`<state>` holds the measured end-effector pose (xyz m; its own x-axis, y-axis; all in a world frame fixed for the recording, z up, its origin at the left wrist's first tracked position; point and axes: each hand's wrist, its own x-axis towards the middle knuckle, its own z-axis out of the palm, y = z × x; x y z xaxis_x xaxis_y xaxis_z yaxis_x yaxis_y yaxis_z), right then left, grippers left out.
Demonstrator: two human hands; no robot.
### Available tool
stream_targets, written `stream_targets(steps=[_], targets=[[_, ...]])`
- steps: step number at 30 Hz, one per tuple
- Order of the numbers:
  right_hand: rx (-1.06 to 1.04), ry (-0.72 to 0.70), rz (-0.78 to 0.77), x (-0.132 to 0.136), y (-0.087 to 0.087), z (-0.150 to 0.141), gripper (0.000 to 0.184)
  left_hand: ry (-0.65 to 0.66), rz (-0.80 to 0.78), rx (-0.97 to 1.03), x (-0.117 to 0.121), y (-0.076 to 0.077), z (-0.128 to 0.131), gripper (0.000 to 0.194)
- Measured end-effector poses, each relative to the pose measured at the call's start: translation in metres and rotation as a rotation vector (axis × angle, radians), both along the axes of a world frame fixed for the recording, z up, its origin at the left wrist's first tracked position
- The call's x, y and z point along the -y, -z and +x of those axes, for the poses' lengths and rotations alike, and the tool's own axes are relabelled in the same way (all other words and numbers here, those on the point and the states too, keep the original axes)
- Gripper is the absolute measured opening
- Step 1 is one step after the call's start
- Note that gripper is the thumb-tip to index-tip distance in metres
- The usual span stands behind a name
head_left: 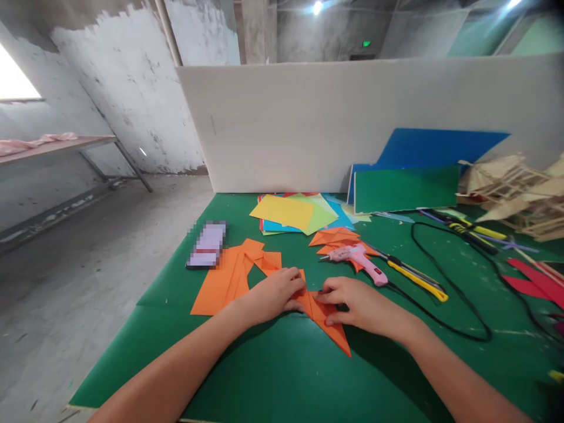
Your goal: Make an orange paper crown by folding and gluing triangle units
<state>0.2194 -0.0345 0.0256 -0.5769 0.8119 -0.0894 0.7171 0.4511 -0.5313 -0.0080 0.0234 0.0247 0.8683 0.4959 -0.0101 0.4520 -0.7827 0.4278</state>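
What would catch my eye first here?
Probably the bright orange folded paper near the center, with the left hand and right hand on it. Just beyond the right hand lies a pink glue gun, its black cord looping over the green tabletop. Farther back, a yellow sheet tops a colored paper pile.

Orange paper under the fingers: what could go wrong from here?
The glue gun lies just beyond the right hand; a knuckle could brush its nozzle, which may be hot. Its cord loops near the right forearm, so a sweep might drag it. With the left hand also on the orange paper, an uneven push could wrinkle it.
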Motion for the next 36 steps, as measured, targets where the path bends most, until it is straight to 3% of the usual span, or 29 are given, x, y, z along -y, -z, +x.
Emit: stream_targets(steps=[14,25,36], targets=[[-0.026,-0.077,0.011,0.000,-0.005,-0.002,0.031,0.067,0.045,0.057,0.005,-0.002,0.000,0.020],[0.081,-0.096,0.155,-0.001,0.003,-0.007,0.036,0.065,0.072,0.069,0.004,0.001,0.001,0.023],[0.160,-0.131,0.203,-0.002,0.006,-0.007,0.029,0.098,0.233,-0.038,0.005,0.005,0.002,0.017]])
